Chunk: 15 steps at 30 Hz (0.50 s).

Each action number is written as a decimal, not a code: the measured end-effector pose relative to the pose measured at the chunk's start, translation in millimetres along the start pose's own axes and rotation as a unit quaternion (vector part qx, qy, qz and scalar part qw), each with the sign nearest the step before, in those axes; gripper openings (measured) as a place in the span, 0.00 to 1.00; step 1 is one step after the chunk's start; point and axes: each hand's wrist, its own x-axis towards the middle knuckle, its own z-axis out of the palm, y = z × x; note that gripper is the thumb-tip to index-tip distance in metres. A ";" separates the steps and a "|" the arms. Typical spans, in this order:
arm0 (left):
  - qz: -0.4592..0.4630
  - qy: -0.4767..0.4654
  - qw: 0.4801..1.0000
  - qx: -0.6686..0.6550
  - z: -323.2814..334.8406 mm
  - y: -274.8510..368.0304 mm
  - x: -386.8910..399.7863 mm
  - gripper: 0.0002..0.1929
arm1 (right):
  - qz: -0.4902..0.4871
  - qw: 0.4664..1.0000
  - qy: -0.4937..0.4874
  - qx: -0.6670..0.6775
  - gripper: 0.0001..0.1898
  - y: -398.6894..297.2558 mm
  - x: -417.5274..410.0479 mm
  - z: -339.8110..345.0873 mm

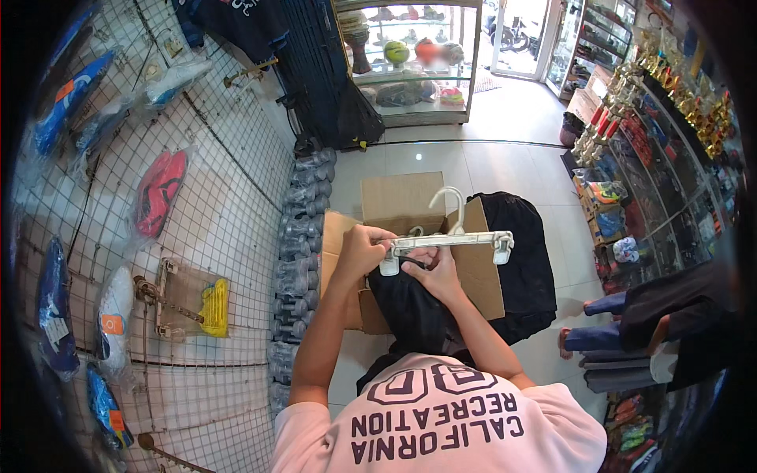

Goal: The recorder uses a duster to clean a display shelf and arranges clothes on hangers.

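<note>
A white plastic clip hanger (442, 239) is held level in front of me, its hook pointing away. My left hand (368, 251) pinches its left end, just above the left clip (390, 266). The right clip (502, 253) hangs with no cloth in it. My right hand (436, 273) grips the top edge of a black garment (402, 304) below the bar, close to the left clip. Whether that clip bites on the cloth I cannot tell. The garment drapes down towards my lap.
Beyond my hands stands an open cardboard box (402, 198) with another white hanger inside. Black cloth (520, 260) is piled on its right. Wrapped dumbbells (304, 224) line the left wall's grid rack (236, 177). At right, a person (656, 325) is near shelves of trophies (674, 83).
</note>
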 end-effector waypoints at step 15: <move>-0.044 0.012 0.999 0.019 -50.7 -9.5 -38.3 0.11 | -0.105 0.879 -0.262 -0.384 0.28 11.1 4.8 -67.4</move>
